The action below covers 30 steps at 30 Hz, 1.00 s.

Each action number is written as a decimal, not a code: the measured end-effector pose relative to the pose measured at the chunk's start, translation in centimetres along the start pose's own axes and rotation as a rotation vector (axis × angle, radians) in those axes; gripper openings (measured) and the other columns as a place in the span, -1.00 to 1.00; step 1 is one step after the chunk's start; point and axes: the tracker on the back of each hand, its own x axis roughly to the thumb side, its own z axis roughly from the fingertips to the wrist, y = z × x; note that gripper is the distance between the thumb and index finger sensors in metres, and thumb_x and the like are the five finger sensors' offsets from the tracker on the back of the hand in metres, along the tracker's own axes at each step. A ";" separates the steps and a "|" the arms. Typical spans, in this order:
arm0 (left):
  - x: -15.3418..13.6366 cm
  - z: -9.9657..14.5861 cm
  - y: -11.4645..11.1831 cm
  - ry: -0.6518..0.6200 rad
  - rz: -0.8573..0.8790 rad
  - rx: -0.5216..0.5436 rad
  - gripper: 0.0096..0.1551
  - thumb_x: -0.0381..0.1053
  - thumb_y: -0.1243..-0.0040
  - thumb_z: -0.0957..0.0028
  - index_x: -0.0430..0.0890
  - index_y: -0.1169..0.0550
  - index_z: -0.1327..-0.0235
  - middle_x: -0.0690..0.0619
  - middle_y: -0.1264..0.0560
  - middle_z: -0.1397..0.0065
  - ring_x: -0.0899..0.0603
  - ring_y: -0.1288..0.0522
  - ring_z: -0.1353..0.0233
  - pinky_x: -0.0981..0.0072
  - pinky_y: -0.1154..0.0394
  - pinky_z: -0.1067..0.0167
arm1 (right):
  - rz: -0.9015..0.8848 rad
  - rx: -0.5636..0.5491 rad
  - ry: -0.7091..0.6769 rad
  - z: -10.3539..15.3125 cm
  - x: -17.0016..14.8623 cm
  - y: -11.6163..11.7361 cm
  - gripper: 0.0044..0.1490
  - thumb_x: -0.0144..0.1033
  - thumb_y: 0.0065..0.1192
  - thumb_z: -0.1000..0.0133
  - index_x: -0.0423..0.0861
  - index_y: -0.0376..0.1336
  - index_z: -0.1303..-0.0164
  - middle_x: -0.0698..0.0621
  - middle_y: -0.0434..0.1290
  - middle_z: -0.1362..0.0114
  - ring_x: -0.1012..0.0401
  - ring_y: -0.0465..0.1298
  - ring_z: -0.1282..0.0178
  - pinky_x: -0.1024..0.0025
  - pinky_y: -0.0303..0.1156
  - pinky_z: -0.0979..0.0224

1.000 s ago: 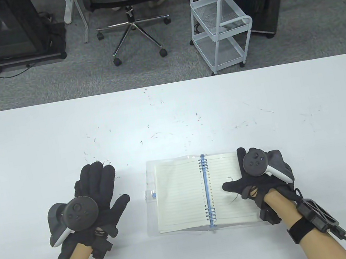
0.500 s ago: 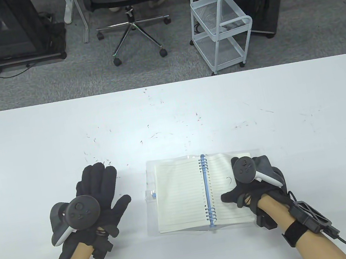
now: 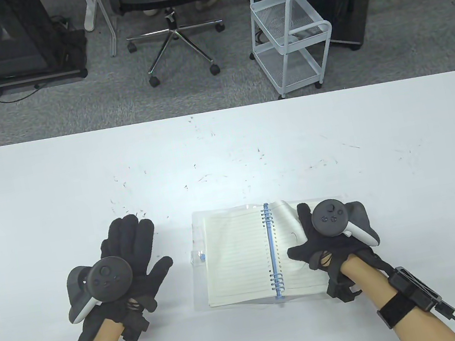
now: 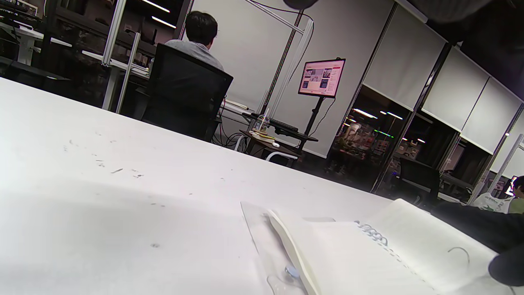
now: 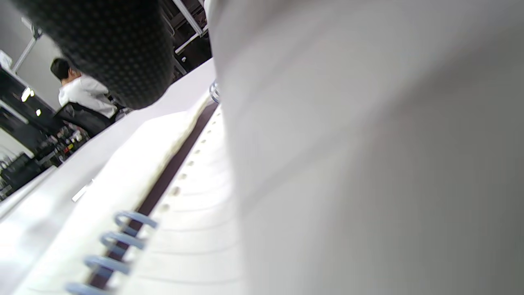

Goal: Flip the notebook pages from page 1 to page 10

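On the table [image 3: 39, 189] seen from above, the notebook [image 3: 237, 256] lies open; the right hand [image 3: 330, 240] pinches its lifted right page [image 3: 285, 217] to turn it, while the left hand [image 3: 126, 266] rests flat and empty, clear of the turn. From the left wrist, that page [image 4: 425, 241] arches above the rings [image 4: 370, 231]. From the right wrist, the sheet [image 5: 368, 164] fills the view, so the grip itself is hidden.
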 end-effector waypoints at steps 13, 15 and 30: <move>0.0 0.0 0.1 -0.002 0.006 0.004 0.07 0.50 0.04 0.03 0.02 -0.03 -0.66 -0.11 0.15 -0.72 -0.42 0.26 -0.73 -0.50 0.09 -0.47 | -0.524 -0.246 0.182 2.6 -2.6 -4.5 0.18 -0.12 0.51 0.03 -0.50 -0.17 -0.30 -0.59 0.19 -0.31 -0.05 0.71 -0.04 -0.01 0.63 -0.03; 0.0 0.0 0.0 -0.001 0.007 0.003 0.06 0.50 0.04 0.02 0.02 -0.03 -0.66 -0.11 0.15 -0.72 -0.42 0.26 -0.73 -0.50 0.09 -0.47 | -0.653 -0.209 0.211 2.9 -3.3 -4.2 0.11 -0.13 0.52 0.03 -0.51 -0.08 -0.28 -0.53 0.30 -0.27 0.00 0.75 0.04 0.04 0.67 0.02; -0.1 0.1 0.3 -0.009 0.008 0.017 0.06 0.50 0.03 0.03 0.01 -0.04 -0.66 -0.12 0.14 -0.72 -0.42 0.22 -0.73 -0.50 0.08 -0.47 | -0.674 -0.140 0.165 1.7 -0.6 -2.9 -0.47 -0.07 0.38 -0.09 -0.25 0.41 -0.01 -0.33 0.68 0.08 0.22 0.85 0.46 0.26 0.75 0.37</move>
